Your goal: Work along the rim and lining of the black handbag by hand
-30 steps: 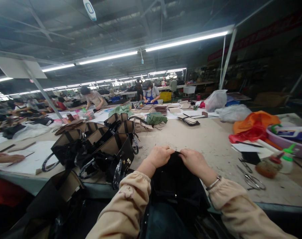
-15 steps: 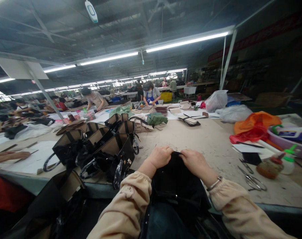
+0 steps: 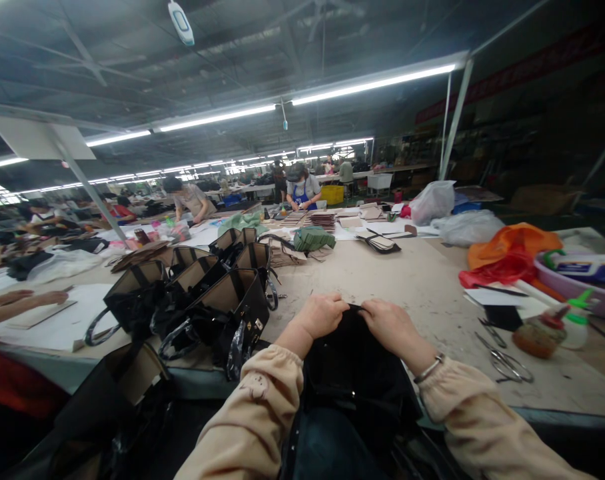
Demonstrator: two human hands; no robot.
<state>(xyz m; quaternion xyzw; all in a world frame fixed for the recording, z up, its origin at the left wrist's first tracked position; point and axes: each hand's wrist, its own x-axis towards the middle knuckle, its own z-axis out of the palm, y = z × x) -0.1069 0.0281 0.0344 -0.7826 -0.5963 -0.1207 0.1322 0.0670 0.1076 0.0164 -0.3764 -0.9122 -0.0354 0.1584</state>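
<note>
A black handbag (image 3: pixel 355 360) rests against my lap at the table's near edge, its dark inside facing me. My left hand (image 3: pixel 325 315) pinches its top edge with closed fingers. Just to the right, my right hand (image 3: pixel 390 327) grips the same edge, a short stretch of black material showing between the two. The bag's lower part merges with dark cloth, so its outline there is unclear. Left of my hands stand several finished-looking black handbags (image 3: pixel 237 300) with tan linings and plastic-wrapped handles. Another black bag (image 3: pixel 127 380) is below the table edge at the lower left.
Scissors (image 3: pixel 510 365), a green-capped bottle (image 3: pixel 577 327) and a brown glue pot (image 3: pixel 537 337) sit on the right. Behind them are a purple basin (image 3: pixel 597 297) and an orange bag (image 3: pixel 515 247). A co-worker's hands (image 3: pixel 42 300) handle a flat piece at far left.
My hands keep their hold on the bag's edge with hardly any movement. At far left, the co-worker's hands have shifted over the flat piece.
</note>
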